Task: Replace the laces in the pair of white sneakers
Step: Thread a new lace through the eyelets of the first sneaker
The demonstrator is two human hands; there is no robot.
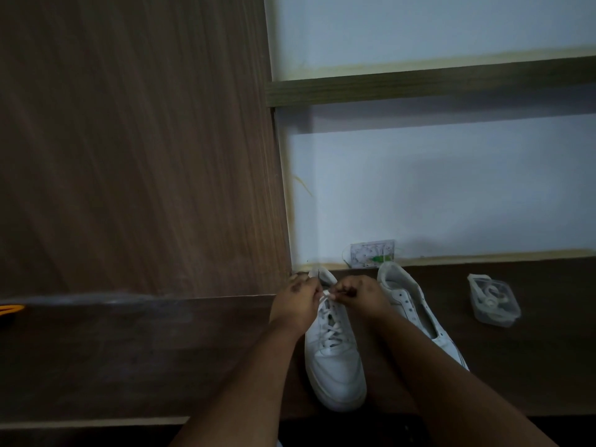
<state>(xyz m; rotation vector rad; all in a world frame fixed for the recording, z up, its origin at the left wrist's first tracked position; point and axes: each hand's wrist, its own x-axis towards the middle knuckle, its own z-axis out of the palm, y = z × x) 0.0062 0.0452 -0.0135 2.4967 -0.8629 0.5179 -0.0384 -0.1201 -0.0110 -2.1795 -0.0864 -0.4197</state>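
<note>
A dark brown wood-grain desk surface (129, 350) carries everything here. Directly under the two hands (298, 304) lies a white leather sneaker with white laces (333, 359), its toe toward the person. Just to the right of the right hand (361, 293) lies a second white leather sneaker, its eyelets empty (409, 301). Farther right of that hand, well apart, sits a small clear plastic box holding something white (493, 300). Beyond the hands, a small clear packet with a green bit (372, 253) rests at the wall. Far left of the left hand, an orange object (9, 309) shows at the frame edge.
</note>
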